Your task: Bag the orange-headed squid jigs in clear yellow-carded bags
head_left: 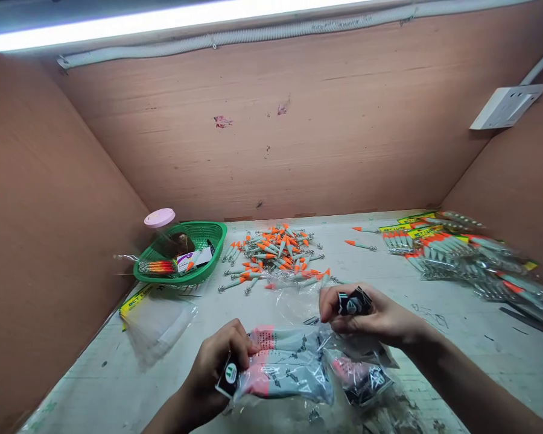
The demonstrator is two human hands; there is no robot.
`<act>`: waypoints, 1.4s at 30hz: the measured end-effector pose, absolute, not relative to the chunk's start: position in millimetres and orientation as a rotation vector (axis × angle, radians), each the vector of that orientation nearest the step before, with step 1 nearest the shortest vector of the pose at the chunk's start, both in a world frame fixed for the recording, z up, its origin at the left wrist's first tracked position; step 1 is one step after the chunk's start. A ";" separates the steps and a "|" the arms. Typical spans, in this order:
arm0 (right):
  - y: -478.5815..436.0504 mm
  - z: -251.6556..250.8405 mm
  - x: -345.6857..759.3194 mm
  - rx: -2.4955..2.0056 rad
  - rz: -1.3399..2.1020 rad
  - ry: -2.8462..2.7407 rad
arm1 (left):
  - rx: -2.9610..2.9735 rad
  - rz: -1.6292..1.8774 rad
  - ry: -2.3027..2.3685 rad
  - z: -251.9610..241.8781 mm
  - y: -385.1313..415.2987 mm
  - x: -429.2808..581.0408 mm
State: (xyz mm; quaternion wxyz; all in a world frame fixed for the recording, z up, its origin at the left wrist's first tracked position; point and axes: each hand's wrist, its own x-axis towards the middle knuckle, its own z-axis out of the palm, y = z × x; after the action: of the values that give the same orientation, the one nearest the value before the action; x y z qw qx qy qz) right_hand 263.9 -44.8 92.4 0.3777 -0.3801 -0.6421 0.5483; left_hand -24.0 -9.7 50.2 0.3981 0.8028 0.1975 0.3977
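Note:
My left hand (pixel 217 361) is closed on the black-labelled end of a clear plastic packet (pixel 285 367) of grey and pink lures low in the middle. My right hand (pixel 371 316) pinches a small black header card (pixel 353 302) above a second packet (pixel 362 377), which lies against the first on the white worktable (pixel 479 361). Both packets look blurred by motion. A loose pile of orange-tipped lures (pixel 276 253) lies behind my hands.
A green basket (pixel 210 232) at the back left holds a pink-lidded jar (pixel 160 220) and small items. Empty clear bags (pixel 158 319) lie at the left. Filled packets (pixel 461 250) are stacked at the right. Brown walls enclose three sides; a socket strip (pixel 507 105) hangs at the right.

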 end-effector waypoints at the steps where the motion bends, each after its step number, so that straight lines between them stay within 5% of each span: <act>1: -44.1 92.1 263.2 -0.980 1.427 -1.626 | 2.021 1.015 0.523 49.6 -7.1 -24.3; 5: -38.5 92.9 254.3 -1.054 1.549 -1.665 | 1.941 1.033 0.610 51.1 -1.8 -24.6; 24: -22.3 88.8 232.2 -1.044 0.978 -1.778 | 1.412 1.050 1.116 69.0 28.1 -11.5; 34: 18.4 74.2 216.2 -1.279 0.770 -1.263 | 1.535 1.234 1.535 87.0 163.3 35.2; 42: -48.6 92.2 270.7 -1.449 0.535 -1.205 | 1.643 1.437 1.540 130.5 193.9 32.2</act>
State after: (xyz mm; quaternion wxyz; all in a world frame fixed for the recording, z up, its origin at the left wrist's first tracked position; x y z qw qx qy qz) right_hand 270.7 -48.6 92.2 0.5573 -0.6142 -0.5105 0.2268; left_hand 32.2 193.9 130.5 0.2331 0.5980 0.5607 0.5231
